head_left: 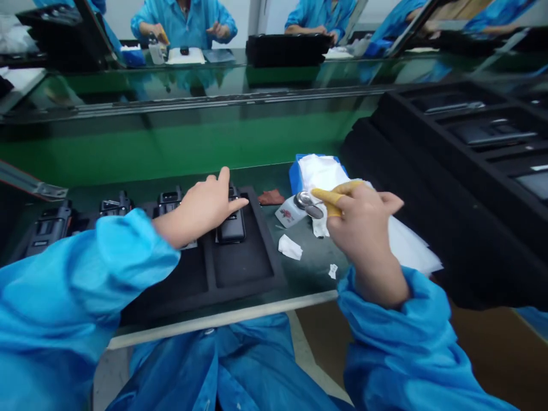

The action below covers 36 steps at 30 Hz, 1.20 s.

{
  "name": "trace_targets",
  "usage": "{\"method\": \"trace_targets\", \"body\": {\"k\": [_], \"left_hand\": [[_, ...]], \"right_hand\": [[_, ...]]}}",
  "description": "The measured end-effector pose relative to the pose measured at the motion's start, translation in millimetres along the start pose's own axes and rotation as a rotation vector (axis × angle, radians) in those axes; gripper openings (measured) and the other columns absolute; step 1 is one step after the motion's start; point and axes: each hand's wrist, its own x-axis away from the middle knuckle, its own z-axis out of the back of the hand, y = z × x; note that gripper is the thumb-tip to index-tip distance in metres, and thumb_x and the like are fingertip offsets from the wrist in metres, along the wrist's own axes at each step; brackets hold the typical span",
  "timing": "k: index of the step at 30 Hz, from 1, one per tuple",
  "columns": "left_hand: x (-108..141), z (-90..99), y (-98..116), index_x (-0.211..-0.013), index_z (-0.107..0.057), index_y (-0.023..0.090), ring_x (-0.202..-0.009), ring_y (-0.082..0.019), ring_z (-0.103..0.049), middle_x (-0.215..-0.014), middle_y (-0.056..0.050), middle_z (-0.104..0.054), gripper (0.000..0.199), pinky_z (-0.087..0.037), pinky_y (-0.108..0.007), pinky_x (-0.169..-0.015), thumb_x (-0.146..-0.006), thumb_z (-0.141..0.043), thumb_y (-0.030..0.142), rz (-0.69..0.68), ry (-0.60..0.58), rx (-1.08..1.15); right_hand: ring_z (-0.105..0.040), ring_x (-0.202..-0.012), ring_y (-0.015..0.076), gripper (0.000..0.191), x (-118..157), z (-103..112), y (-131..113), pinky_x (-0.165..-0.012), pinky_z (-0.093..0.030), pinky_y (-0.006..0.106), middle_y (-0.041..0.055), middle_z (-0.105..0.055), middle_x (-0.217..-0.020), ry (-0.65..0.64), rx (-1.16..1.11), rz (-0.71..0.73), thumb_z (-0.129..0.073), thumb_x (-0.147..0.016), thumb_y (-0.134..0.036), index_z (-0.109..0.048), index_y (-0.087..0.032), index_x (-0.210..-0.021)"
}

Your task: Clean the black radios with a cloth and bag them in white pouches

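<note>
Evidently left hand [201,205] spreads empty grip over smooth black device [233,231]; right hand [363,220], grip unclear, at squarish, metal-capped bottle [287,213].

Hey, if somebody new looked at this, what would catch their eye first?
Probably the yellow finger covers on the right hand, bright beside a metal-topped white bottle. Next, the left hand, spread over a black device in the dark tray. Then the stacked black trays along the right side.

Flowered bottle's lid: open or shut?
Open: the round lid sits off to one side of the bottle's metal top, near the right hand.
</note>
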Motion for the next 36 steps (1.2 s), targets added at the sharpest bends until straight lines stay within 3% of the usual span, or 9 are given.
{"method": "trace_targets", "body": {"k": [3,5,7,11,17,25,30,36], "left_hand": [[46,-11.1,-13,-0.143,-0.037,0.006,-0.113,-0.035,-0.063,-0.138,-0.025,-0.052,0.070,-0.052,-0.045,-0.092,-0.091,-0.053,0.050,-0.232,0.128,-0.066],[73,-28.6,-21,-0.133,-0.051,0.006,-0.124,-0.033,-0.056,-0.135,-0.020,-0.058,0.065,-0.042,-0.046,-0.107,-0.089,-0.055,0.053,-0.530,0.160,-0.050],[89,-49.7,-26,-0.129,-0.055,0.008,-0.130,-0.033,-0.051,-0.136,-0.019,-0.058,0.071,-0.036,-0.050,-0.112,-0.087,-0.050,0.064,-0.655,0.217,-0.036],[90,-78.1,-30,-0.132,-0.051,0.002,-0.134,-0.034,-0.047,-0.140,-0.023,-0.052,0.089,-0.038,-0.052,-0.111,-0.078,-0.049,0.073,-0.662,0.267,-0.004],[82,-78.1,-32,-0.132,-0.048,-0.001,-0.132,-0.032,-0.049,-0.139,-0.023,-0.053,0.084,-0.042,-0.047,-0.109,-0.082,-0.050,0.067,-0.706,0.288,0.079],[84,-80.7,-31,-0.134,-0.047,0.001,-0.134,-0.029,-0.047,-0.142,-0.020,-0.052,0.078,-0.042,-0.044,-0.110,-0.085,-0.053,0.061,-0.681,0.269,0.160],[83,-76.9,-32,-0.135,-0.047,0.002,-0.133,-0.029,-0.048,-0.142,-0.019,-0.051,0.073,-0.045,-0.044,-0.108,-0.088,-0.052,0.058,-0.674,0.233,0.150],[84,-74.3,-30,-0.136,-0.048,0.004,-0.134,-0.028,-0.047,-0.144,-0.018,-0.050,0.070,-0.045,-0.043,-0.108,-0.089,-0.051,0.057,-0.662,0.197,0.154]], "right_hand": [[-0.053,-0.083,0.0198,0.030,-1,6,-11,-0.076,-0.023,0.039,0.0065,-0.062,-0.088,0.109,-0.026,0.067,-0.049,-0.079,-0.012,-0.074,-0.023,-0.092],[-0.054,-0.083,0.0194,0.029,-6,4,-27,-0.076,-0.024,0.039,0.0060,-0.061,-0.087,0.107,-0.050,0.140,-0.049,-0.081,-0.013,-0.073,-0.023,-0.094],[-0.053,-0.084,0.0186,0.031,-13,-5,-46,-0.077,-0.025,0.039,0.0051,-0.061,-0.087,0.066,-0.070,0.220,-0.047,-0.081,-0.011,-0.073,-0.024,-0.094],[-0.049,-0.085,0.0168,0.034,-31,-36,-78,-0.081,-0.023,0.039,0.0030,-0.061,-0.089,-0.007,-0.051,0.356,-0.045,-0.082,-0.007,-0.073,-0.024,-0.093],[-0.045,-0.084,0.0152,0.032,-40,-66,-104,-0.086,-0.020,0.038,0.0010,-0.065,-0.089,0.011,0.038,0.582,-0.045,-0.090,-0.011,-0.072,-0.027,-0.087],[-0.040,-0.075,0.0130,0.035,-36,-62,-101,-0.088,-0.019,0.037,-0.0004,-0.060,-0.076,0.067,0.130,0.575,-0.044,-0.088,-0.006,-0.064,-0.019,-0.063],[-0.040,-0.080,0.0144,0.030,-36,-64,-110,-0.089,-0.017,0.039,-0.0003,-0.062,-0.081,0.012,0.101,0.592,-0.048,-0.085,-0.005,-0.062,-0.020,-0.063],[-0.041,-0.075,0.0145,0.032,-35,-53,-101,-0.084,-0.022,0.036,0.0001,-0.057,-0.075,-0.121,0.131,0.517,-0.045,-0.086,-0.005,-0.062,-0.021,-0.064]]}}
